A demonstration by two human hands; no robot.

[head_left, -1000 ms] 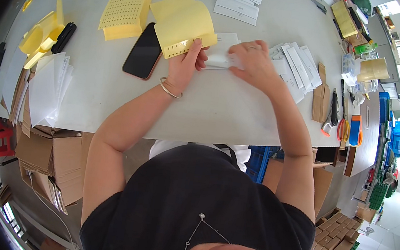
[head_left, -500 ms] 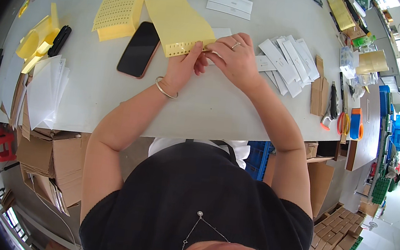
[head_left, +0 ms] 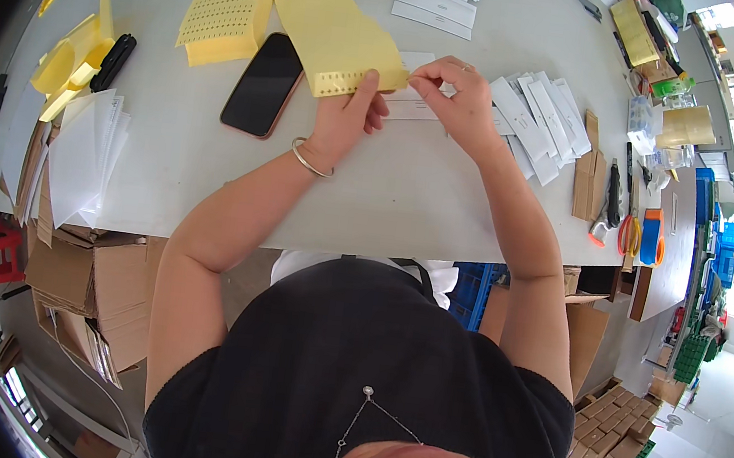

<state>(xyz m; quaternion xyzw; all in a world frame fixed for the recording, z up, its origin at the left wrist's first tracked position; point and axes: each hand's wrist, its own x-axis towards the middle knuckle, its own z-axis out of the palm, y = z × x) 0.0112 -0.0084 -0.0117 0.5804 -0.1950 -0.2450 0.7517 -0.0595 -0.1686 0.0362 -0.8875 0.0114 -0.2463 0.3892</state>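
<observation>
A person's bare hands work over a pale desk (head_left: 404,224). The left hand (head_left: 346,123) is closed, thumb on top, on the lower edge of a yellow sheet (head_left: 344,36) held above the desk's middle. The right hand (head_left: 463,104) has thumb and forefinger pinched together at the sheet's right corner; anything between them is too small to make out. White slips (head_left: 536,113) lie in a loose pile to the right, a black phone (head_left: 263,86) to the left. Clear plastic containers (head_left: 641,125) stand at the desk's right side. Below the desk's left side, an open cardboard box (head_left: 126,292) holds thin flat pieces on edge; a blue crate (head_left: 470,300) sits underneath, right of centre.
</observation>
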